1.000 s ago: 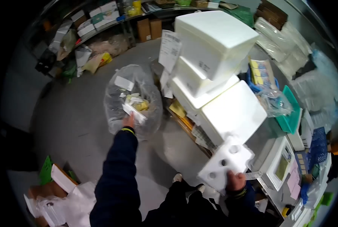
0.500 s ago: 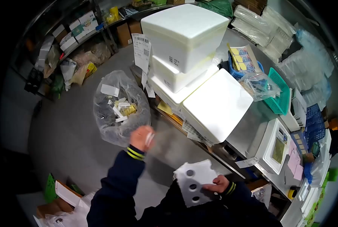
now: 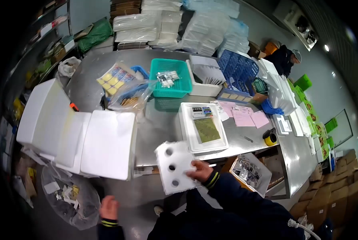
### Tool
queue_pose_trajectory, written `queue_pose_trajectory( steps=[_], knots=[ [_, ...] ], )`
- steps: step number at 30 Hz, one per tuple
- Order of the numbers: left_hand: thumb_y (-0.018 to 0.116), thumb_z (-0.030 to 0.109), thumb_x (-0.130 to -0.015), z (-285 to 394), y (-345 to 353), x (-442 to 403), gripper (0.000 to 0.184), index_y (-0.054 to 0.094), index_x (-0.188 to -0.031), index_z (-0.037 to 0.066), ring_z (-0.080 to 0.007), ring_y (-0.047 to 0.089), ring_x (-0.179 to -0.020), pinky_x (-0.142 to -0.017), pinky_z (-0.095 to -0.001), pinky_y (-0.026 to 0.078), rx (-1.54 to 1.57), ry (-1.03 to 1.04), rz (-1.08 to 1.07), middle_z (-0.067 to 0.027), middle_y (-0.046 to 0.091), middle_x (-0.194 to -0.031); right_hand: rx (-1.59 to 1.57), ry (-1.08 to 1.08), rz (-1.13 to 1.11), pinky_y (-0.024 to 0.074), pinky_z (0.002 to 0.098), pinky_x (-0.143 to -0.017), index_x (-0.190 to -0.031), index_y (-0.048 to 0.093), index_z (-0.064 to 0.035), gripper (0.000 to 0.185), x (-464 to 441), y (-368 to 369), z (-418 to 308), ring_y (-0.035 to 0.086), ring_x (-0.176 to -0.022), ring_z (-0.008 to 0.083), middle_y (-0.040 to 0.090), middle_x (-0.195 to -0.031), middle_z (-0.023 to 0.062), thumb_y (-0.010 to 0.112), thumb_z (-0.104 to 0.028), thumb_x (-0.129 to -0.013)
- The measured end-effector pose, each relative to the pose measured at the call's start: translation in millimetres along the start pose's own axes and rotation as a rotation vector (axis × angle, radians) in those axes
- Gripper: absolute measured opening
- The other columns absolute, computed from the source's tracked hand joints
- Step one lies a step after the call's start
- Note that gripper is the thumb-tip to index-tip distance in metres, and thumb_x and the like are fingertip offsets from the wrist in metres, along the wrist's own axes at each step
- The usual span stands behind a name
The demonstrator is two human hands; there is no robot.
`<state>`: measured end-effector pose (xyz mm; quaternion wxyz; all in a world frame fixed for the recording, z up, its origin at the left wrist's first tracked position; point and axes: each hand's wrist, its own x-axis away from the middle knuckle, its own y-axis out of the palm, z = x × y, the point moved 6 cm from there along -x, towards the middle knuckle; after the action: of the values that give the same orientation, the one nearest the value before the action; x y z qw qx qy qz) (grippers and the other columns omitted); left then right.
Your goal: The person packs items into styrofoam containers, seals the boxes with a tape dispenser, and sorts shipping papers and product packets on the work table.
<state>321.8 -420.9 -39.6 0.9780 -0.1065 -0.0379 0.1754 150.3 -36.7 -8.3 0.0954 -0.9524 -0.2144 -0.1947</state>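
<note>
My right hand (image 3: 200, 171) grips the right edge of a white foam panel (image 3: 183, 162) with three round holes in a row and ragged edges. The panel hangs in front of the table's near edge. A small white sliver (image 3: 213, 165) shows beside that hand; I cannot tell what it is. My left hand (image 3: 109, 207) is low at the left, slightly blurred, fingers extended and nothing visible in them. Beside it a clear plastic bag (image 3: 85, 212) on the floor holds white scraps and yellow bits.
On the metal table (image 3: 159, 128) are white foam boxes (image 3: 109, 144), a teal basket (image 3: 171, 93), an open foam box (image 3: 223, 147) with packs, and pink papers (image 3: 243, 117). Below stands a box of silvery packs (image 3: 249, 172). Another person (image 3: 281, 60) is at the far right.
The view has swung right toward the table. The white piece seen in my left hand earlier no longer shows there. My right hand still holds the foam panel.
</note>
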Motion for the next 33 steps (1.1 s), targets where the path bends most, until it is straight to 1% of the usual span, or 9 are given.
queue_pose_trajectory(
  steps=[2,4,8,11,13,16,20,28,33],
  knots=[
    [0.056,0.006,-0.081,40,92,-9,0.021,0.053,-0.1,-0.003,-0.0169,0.061,-0.071,-0.063,-0.0291,0.049,0.01,-0.018,-0.184,-0.0112,0.061,-0.082,-0.213,-0.09,0.26,0.0369,0.0207,-0.044,-0.101,0.05,0.0002,0.034,-18,-71,1,0.046,-0.049,0.0054,0.052,-0.061,-0.0005,0.067,-0.016,-0.077],
    [0.058,0.006,-0.08,81,169,-30,0.023,0.054,-0.101,-0.002,-0.0203,0.061,-0.069,-0.063,-0.0284,0.049,-0.16,0.184,-0.294,-0.013,0.061,-0.083,-0.203,-0.114,0.378,0.0358,0.0208,-0.043,-0.101,0.052,0.0019,0.034,-36,-128,-8,0.045,-0.048,0.0056,0.052,-0.062,-0.0002,0.067,-0.016,-0.077],
    [0.062,0.009,-0.075,154,303,-72,0.031,0.055,-0.105,0.003,-0.0308,0.055,-0.091,-0.079,-0.0363,0.045,-0.327,0.672,-0.322,-0.0157,0.056,-0.103,-0.126,-0.144,0.512,0.0368,0.0218,-0.043,-0.106,0.053,0.0062,0.044,-100,-208,2,0.046,-0.048,0.0068,0.054,-0.064,0.0011,0.069,-0.02,-0.075],
    [0.063,0.01,-0.073,156,390,-109,0.043,0.05,-0.114,0.005,-0.0347,0.044,-0.108,-0.09,-0.0403,0.037,-0.495,0.69,-0.387,-0.0168,0.044,-0.121,-0.021,-0.168,0.476,0.0396,0.0242,-0.044,-0.103,0.057,0.003,0.042,-150,-227,30,0.05,-0.049,0.0086,0.055,-0.062,0.0027,0.07,-0.024,-0.073],
    [0.063,0.01,-0.072,146,437,-132,0.049,0.047,-0.119,0.009,-0.0369,0.034,-0.117,-0.095,-0.0431,0.032,-0.668,0.68,-0.429,-0.0172,0.036,-0.128,0.338,-0.223,0.538,0.0448,0.0332,-0.05,-0.099,0.058,-0.003,0.041,-161,-229,34,0.058,-0.054,0.0218,0.059,-0.065,0.0101,0.068,-0.032,-0.072],
    [0.064,0.011,-0.07,126,472,-149,0.051,0.048,-0.119,0.012,-0.0358,0.032,-0.121,-0.097,-0.0475,0.029,-0.82,0.565,-0.408,-0.0165,0.035,-0.13,0.681,-0.202,0.482,0.0467,0.0419,-0.057,-0.097,0.05,-0.0066,0.041,-145,-224,2,0.059,-0.064,0.035,0.061,-0.07,0.0169,0.062,-0.039,-0.075],
    [0.065,0.012,-0.069,132,482,-153,0.044,0.054,-0.112,0.011,-0.0361,0.037,-0.115,-0.093,-0.0436,0.034,-0.884,0.589,-0.357,-0.0166,0.042,-0.123,0.958,-0.183,0.322,0.0456,0.0408,-0.048,-0.089,0.047,-0.0079,0.037,-154,-221,0,0.06,-0.055,0.0307,0.058,-0.057,0.0131,0.056,-0.042,-0.078],
    [0.055,0.009,-0.075,152,493,-156,0.033,0.056,-0.108,0.013,-0.0345,0.041,-0.113,-0.092,-0.0442,0.035,-1.131,0.54,-0.25,-0.0143,0.045,-0.12,0.88,-0.336,0.282,0.0479,0.0381,-0.052,-0.09,0.049,-0.0047,0.033,-158,-221,-8,0.062,-0.06,0.0282,0.062,-0.067,0.0123,0.055,-0.036,-0.079],
    [0.055,0.007,-0.075,133,492,-165,0.035,0.055,-0.11,0.01,-0.0356,0.04,-0.113,-0.094,-0.0446,0.034,-0.985,0.585,-0.305,-0.0148,0.044,-0.121,0.877,-0.32,0.298,0.0472,0.0381,-0.048,-0.096,0.05,-0.0057,0.034,-168,-213,12,0.06,-0.056,0.0299,0.06,-0.063,0.0135,0.055,-0.035,-0.08]
  ],
)
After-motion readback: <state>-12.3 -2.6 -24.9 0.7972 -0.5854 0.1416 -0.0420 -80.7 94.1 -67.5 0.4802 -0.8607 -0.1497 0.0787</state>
